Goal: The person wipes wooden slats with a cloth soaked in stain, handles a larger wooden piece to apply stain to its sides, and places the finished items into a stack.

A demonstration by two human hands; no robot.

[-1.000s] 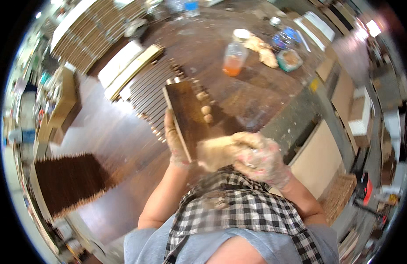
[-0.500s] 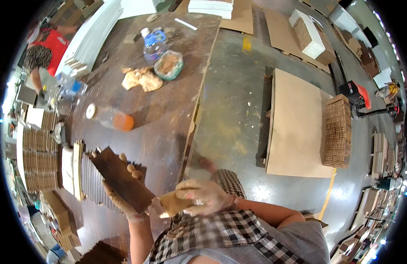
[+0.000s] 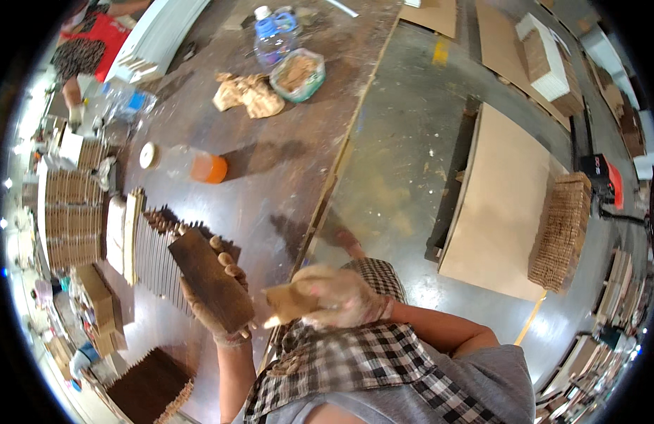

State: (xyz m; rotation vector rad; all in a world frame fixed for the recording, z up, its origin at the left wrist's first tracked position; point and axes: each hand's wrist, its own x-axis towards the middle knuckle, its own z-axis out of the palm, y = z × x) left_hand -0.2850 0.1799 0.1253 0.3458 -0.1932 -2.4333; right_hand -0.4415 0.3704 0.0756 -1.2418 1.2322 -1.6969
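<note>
My left hand (image 3: 199, 311), in a pale work glove, is closed round a dark brown rectangular board (image 3: 212, 283), tilted with its broad face up. Its fingertips curl over the board's right edge. My right hand (image 3: 351, 297), gloved too and smeared by motion, grips a tan, flat pad-like piece (image 3: 291, 300) with a pale lower edge. A small gap separates this piece from the board's near end. Just left of my left hand, a row of thin boards (image 3: 161, 272) stands on edge on the brown table (image 3: 270, 177).
A bottle of orange liquid (image 3: 210, 168), crumpled tan material (image 3: 249, 95), an open plastic bag (image 3: 298, 74) and a blue-topped bottle (image 3: 274, 42) stand farther back. Dark stacked boards (image 3: 154, 389) lie near left. Right of the table edge, a pallet carries flat sheets (image 3: 496, 205). A person in red (image 3: 108, 46) is far left.
The tan piece in my right hand has come away from the board's near end. My view has shifted, bringing more of the dark stack at near left into sight.
</note>
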